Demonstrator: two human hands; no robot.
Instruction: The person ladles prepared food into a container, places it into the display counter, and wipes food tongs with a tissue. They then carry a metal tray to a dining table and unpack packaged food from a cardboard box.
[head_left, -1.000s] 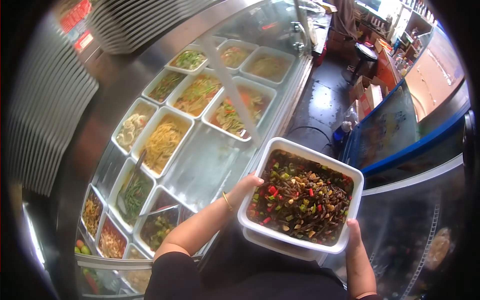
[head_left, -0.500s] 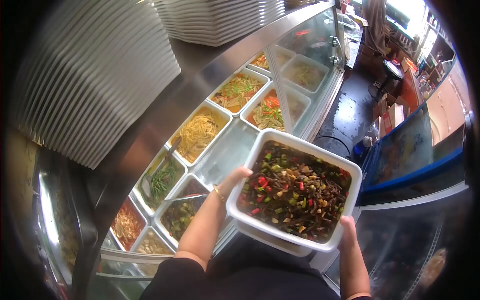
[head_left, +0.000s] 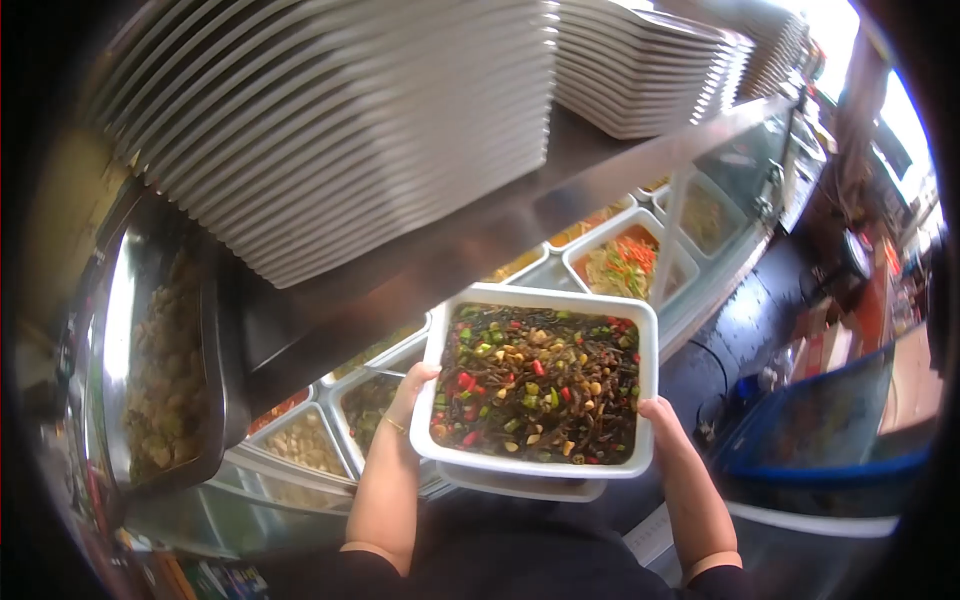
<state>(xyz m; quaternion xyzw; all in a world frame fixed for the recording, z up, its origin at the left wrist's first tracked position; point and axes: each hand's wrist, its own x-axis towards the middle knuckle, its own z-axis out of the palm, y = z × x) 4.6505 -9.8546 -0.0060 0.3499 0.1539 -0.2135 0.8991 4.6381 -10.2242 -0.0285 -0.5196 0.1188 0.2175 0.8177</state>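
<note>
White tub sits at the centre of my view, raised in front of the person's dark top and filled to near the brim with dark brown strips, chopped green and red pepper and pale bits. Taking that tub as the clock's middle and going left to right, a metal tray of pale lumps lies at nine o'clock. A smaller tub of pale pieces lies between eight and nine. Up at eleven, a tall stack of white dishes leans over a metal shelf. The left hand grips the tub's rim at nine, with a gold-coloured bangle on that wrist. An orange-and-green dish shows at one, under a second stack just past twelve. The right hand clasps the opposite rim a little after three. Well apart, between three and four, stands a blue-edged glass panel.
</note>
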